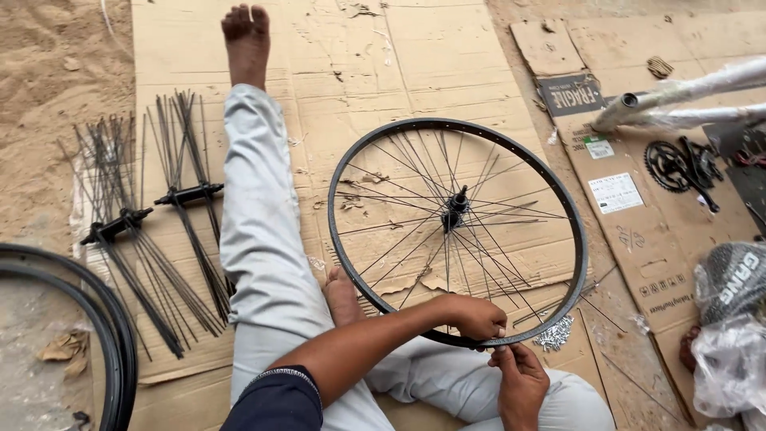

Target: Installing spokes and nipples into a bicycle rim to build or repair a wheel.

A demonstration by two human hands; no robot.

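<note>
A black bicycle wheel rim (550,183) with thin spokes and a central hub (456,201) lies flat on cardboard between my legs. My left hand (475,315) grips the near edge of the rim, fingers pinched at a spoke end. My right hand (520,381) is just below the rim, fingers curled under the same spot, touching the rim. A small pile of silver spoke nipples (556,334) lies right of my hands, beside the rim.
Two hubs with loose spoke bundles (152,239) lie at left on flattened cardboard (415,56). Black rims (112,335) sit at the far left on sand. A crankset (678,166), wrapped frame tubes (686,96) and plastic bags (730,343) are at right.
</note>
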